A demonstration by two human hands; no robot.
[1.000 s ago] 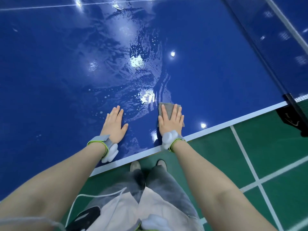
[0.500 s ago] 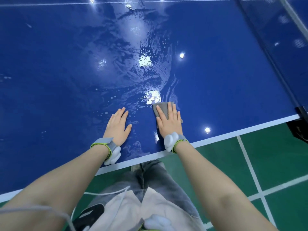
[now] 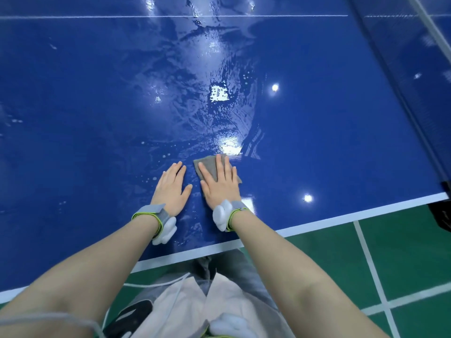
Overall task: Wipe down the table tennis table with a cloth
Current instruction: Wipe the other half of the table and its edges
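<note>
I stand in an indoor sports hall. A blue table tennis table (image 3: 97, 93) lies under my hands; green line-marked court flooring (image 3: 402, 252) spreads below them.

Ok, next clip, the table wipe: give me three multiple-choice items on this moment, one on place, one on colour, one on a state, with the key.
1. Where is the grey cloth?
A. Under the right hand
B. Under the left hand
C. On the green floor

2. What colour is the table top?
A. Red
B. Blue
C. Black

3. How does the left hand lie?
A. Clenched in a fist
B. Lifted off the table
C. Flat, fingers straight, on the table

Key: 1 A, the cloth's edges show around the right hand's fingers; 2 B, the surface is glossy blue with a white edge line; 3 C, its palm lies down beside the cloth, holding nothing.
</note>
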